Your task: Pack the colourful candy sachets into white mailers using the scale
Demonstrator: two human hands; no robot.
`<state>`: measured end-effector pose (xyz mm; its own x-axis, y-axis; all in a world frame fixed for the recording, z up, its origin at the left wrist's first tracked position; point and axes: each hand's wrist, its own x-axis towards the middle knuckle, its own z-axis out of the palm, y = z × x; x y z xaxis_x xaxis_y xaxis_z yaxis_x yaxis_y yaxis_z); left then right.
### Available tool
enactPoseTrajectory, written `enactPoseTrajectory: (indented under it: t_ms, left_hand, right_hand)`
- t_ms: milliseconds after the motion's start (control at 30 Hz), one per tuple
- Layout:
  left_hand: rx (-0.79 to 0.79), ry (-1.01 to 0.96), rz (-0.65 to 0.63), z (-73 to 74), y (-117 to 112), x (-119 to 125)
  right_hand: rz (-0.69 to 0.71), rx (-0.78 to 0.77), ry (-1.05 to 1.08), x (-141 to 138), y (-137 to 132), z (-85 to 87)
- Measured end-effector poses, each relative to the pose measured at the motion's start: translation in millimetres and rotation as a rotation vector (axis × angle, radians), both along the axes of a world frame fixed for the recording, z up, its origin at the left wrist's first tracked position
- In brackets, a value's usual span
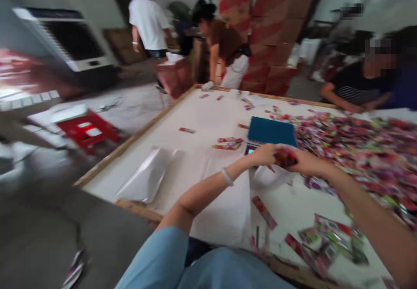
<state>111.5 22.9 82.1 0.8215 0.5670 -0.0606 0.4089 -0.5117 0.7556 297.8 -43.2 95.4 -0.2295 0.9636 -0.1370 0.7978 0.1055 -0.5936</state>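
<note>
My left hand [263, 154] and my right hand [304, 161] meet over the white table [202, 115], both closed around a bunch of red sachets [285, 158]. A clear plastic bag [269, 177] hangs just under my hands. Right behind them stands a small scale with a blue top [271, 131]. A big heap of colourful sachets [361, 154] covers the table to the right. The picture is smeared by motion.
Flat silvery bags [148, 176] and loose sachets [230, 143] lie on the table. Other people work at the far edge and right side. A red stool [87, 130] stands on the floor at left, cardboard boxes [260, 24] are stacked behind.
</note>
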Motion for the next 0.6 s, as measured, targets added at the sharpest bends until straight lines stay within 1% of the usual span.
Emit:
enactPoseTrajectory:
  t_ms: [67, 133, 200, 267, 333, 400, 467, 500, 533, 600]
  left_hand:
    - [-0.026, -0.005, -0.017, -5.0, 7, 3]
    - [-0.045, -0.007, -0.049, -7.7, 5, 8]
    - [-0.042, -0.004, -0.074, -7.0, -1, 12]
    - [-0.014, -0.004, -0.091, -3.3, -7, 11]
    - [0.026, -0.014, -0.122, 2.2, -11, 4]
    - [0.056, -0.032, -0.178, 6.9, -15, -9]
    - [0.119, -0.028, -0.228, 8.1, -21, -22]
    - [0.184, -0.004, -0.229, 7.4, -24, -27]
    - [0.257, 0.03, -0.214, 6.4, -27, -30]
    - [0.39, 0.091, -0.14, 6.0, -28, -34]
  right_hand:
    - [-0.043, -0.051, -0.062, 1, 2, 5.9]
    - [-0.061, -0.047, -0.184, -10, 4, 6.8]
    - [-0.045, -0.066, -0.282, -28, 6, 0.0]
    - [-0.001, -0.11, -0.303, -43, 6, -8.5]
    - [0.053, -0.121, -0.308, -48, 3, -10.7]
    - [0.105, -0.103, -0.313, -41, -8, -4.3]
    - [0.116, -0.026, -0.279, -21, -27, 5.7]
    - [0.084, 0.058, -0.219, -9, -39, 9.8]
    - [0.02, 0.155, -0.153, 5, -53, 12.4]
    - [-0.143, 0.369, -0.062, 33, -84, 12.9]
